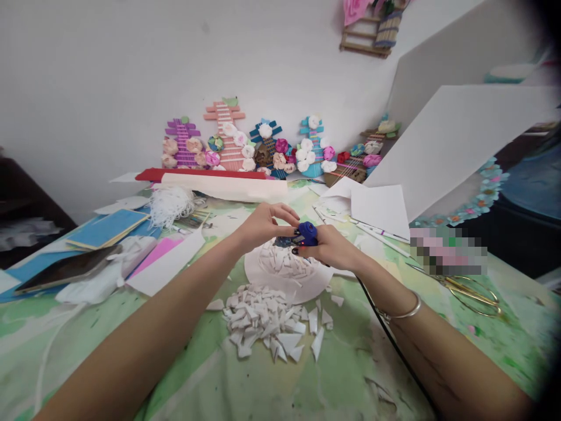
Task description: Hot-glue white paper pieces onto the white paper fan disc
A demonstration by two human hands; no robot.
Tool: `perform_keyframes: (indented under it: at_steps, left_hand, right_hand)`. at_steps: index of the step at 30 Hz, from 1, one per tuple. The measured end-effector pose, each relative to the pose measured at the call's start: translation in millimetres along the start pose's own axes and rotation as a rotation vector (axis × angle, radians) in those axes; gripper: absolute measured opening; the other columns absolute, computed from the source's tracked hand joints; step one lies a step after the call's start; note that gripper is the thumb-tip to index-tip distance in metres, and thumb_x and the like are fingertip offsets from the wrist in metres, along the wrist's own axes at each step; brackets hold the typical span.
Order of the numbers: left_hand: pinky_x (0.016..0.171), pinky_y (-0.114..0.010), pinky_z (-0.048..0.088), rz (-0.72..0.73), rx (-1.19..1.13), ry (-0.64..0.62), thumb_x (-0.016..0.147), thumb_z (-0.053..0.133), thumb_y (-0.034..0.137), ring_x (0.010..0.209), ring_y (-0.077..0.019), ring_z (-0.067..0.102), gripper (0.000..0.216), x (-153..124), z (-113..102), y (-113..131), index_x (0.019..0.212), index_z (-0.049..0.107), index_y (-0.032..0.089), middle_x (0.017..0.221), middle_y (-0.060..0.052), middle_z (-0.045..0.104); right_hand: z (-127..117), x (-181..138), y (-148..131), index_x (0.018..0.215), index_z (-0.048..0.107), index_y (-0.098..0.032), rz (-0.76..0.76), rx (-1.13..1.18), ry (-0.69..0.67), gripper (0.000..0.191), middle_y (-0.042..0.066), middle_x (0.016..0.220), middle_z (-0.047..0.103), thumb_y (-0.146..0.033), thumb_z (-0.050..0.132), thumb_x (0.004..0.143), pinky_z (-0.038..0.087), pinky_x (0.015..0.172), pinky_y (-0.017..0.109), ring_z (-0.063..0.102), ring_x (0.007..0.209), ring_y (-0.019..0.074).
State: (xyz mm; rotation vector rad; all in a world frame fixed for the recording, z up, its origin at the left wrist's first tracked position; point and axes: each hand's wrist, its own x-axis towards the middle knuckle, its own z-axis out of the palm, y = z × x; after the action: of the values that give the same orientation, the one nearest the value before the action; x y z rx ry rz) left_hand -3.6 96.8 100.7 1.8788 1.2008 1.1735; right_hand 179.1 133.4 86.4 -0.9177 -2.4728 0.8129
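Observation:
My right hand (pixel 333 248) is closed around a small blue glue gun (pixel 307 233), whose black cord (pixel 385 330) trails back along my right forearm. My left hand (pixel 263 224) meets it from the left, its fingers pinched together at the gun's tip; what they pinch is too small to make out. Both hands hover over a round white disc (pixel 263 273) partly covered with small white shards. A loose heap of white cut pieces (pixel 263 321) lies on the green table (pixel 342 380) just in front of the disc.
Gold scissors (pixel 475 291) lie at the right. White paper sheets (pixel 381 206) and a large white board (pixel 456 140) stand behind. Blue card (pixel 107 228), pink paper (pixel 155 254) and a dark tablet (pixel 65 270) sit at the left. Colourful stick-and-flower crafts (pixel 272 149) line the wall.

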Motion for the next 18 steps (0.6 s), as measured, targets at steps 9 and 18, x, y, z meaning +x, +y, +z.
perform_keyframes:
  at_steps: [9, 18]
  left_hand:
    - [0.061, -0.024, 0.041, -0.101, -0.184, -0.051, 0.061, 0.062, 0.017, 0.075, -0.0140, 0.055, 0.009, -1.2, 4.6, -2.3, 0.070, 0.062, 0.013, 0.088, -0.004, 0.061]
    - [0.058, -0.022, 0.039, -0.074, -0.240, 0.029, 0.056, 0.057, 0.012, 0.073, -0.0127, 0.053, 0.003, -2.2, 7.9, 7.8, 0.058, 0.055, 0.013, 0.079, -0.002, 0.058]
  right_hand:
    - [3.8, 0.1, -2.3, 0.059, 0.052, -0.016, 0.021, -0.082, 0.031, 0.021, -0.005, 0.050, 0.044, -0.034, 0.059, 0.067, 0.026, 0.048, 0.022, 0.042, 0.050, 0.0094]
    - [7.7, -2.3, -10.5, 0.056, 0.050, -0.016, 0.037, -0.040, 0.086, 0.025, -0.005, 0.049, 0.041, -0.037, 0.059, 0.066, 0.024, 0.046, 0.023, 0.038, 0.048, 0.0083]
